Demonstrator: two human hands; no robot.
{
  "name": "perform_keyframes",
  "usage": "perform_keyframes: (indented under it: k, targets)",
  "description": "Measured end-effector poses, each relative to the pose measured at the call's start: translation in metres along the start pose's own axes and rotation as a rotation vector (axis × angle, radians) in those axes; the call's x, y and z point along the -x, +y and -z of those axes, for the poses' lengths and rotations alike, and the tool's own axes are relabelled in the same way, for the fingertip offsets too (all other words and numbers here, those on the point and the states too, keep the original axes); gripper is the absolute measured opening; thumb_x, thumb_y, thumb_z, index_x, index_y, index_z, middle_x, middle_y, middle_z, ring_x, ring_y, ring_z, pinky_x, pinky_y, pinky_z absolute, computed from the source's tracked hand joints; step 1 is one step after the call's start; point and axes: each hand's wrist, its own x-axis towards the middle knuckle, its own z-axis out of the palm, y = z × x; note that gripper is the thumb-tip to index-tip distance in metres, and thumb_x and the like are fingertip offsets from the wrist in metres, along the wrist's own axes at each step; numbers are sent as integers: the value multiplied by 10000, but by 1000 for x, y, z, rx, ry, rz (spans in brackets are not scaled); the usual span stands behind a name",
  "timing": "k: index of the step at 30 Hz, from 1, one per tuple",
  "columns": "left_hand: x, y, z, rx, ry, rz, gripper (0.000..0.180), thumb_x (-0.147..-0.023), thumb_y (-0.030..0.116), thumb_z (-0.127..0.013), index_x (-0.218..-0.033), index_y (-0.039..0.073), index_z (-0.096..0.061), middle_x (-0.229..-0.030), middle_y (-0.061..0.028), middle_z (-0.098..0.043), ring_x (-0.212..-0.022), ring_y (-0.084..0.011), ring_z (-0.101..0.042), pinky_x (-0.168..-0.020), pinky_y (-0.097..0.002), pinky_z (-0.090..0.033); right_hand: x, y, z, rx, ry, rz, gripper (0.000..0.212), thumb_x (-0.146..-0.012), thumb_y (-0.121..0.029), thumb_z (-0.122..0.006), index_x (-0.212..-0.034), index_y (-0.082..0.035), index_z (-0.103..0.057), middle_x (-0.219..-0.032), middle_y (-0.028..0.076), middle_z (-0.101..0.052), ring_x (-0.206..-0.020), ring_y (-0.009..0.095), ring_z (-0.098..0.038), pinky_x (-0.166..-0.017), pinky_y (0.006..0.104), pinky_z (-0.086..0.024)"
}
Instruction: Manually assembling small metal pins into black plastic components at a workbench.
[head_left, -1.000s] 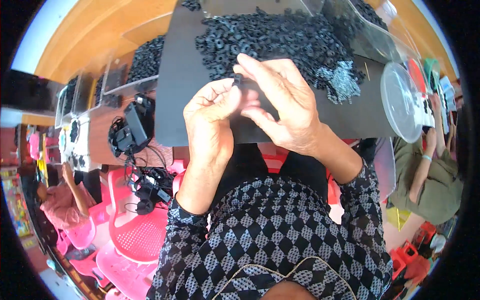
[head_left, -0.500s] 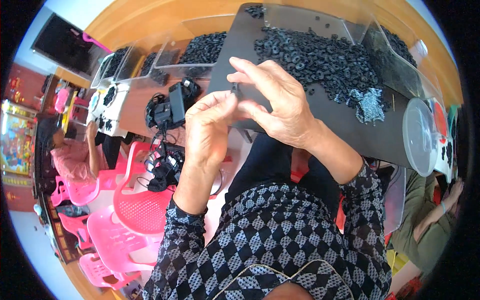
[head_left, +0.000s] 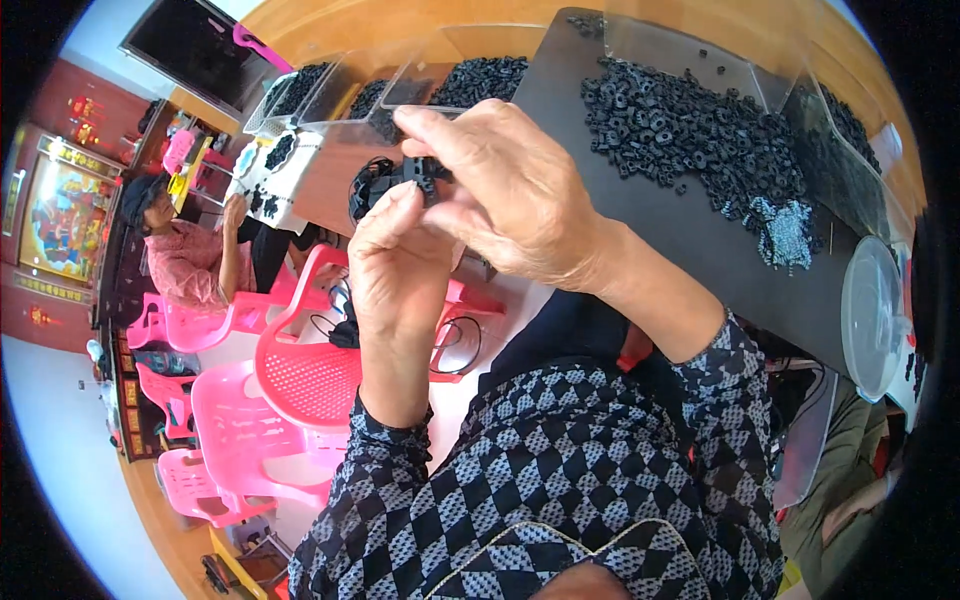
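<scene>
My left hand [head_left: 400, 265] is raised over the near left side of the table, palm up, its thumb and fingers pinching a small black plastic part [head_left: 418, 177]. Dark gear behind blurs that part's outline. Close beside it is my right hand [head_left: 525, 195], with its index finger stretched out above and its thumb below, near the left thumb. The right fingers stay apart and I see nothing gripped in them. On the dark table [head_left: 560, 110] to the right lies a wide heap of small black ring-like parts [head_left: 690, 130], with a pile of small silvery pieces [head_left: 785, 232] at its near edge.
Clear plastic bins [head_left: 480, 82] of black parts line the far left. A clear bin [head_left: 850, 160] and a round translucent lid [head_left: 870, 318] stand at the right. Pink chairs [head_left: 250, 420] fill the lower left. A person [head_left: 190, 255] sits left; another's sleeve [head_left: 840, 460] shows right.
The whole view has turned, so the table and heap sit farther right. Both hands have shifted left together, still close to each other, with the small black part still in the left fingers.
</scene>
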Motion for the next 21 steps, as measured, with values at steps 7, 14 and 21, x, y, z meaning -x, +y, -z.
perform_keyframes:
  k: [7, 14, 21]
  targets:
    - [-2, -12, -8, 148, -112, -15, 394, -897, 75, -522, -1285, 18, -482, -1284, -119, -536, -1199, -249, -497, -1057, -426, -335, 3, 6, -3, -15, 52, 36, 655, -583, 34, -693, -1212, 27, -510, -928, 98, -628, -810, 258, -591, -725, 352, -491]
    - [-7, -18, -26, 81, 86, -121, 321, -803, -2, -583, -1123, -1, -558, -1029, -105, -632, -987, -225, -598, -942, -375, -448, -3, 8, -3, -19, 71, 76, 569, -582, 21, -695, -1122, 17, -518, -892, 97, -592, -737, 259, -556, -676, 345, -476]
    - [-15, -15, -24, 111, 106, -169, 288, -777, -39, -579, -1063, -12, -585, -1006, -102, -638, -976, -215, -598, -940, -368, -447, -7, 12, -10, -46, 58, 67, 432, -577, 22, -671, -990, 12, -543, -883, 106, -589, -729, 273, -556, -677, 357, -476]
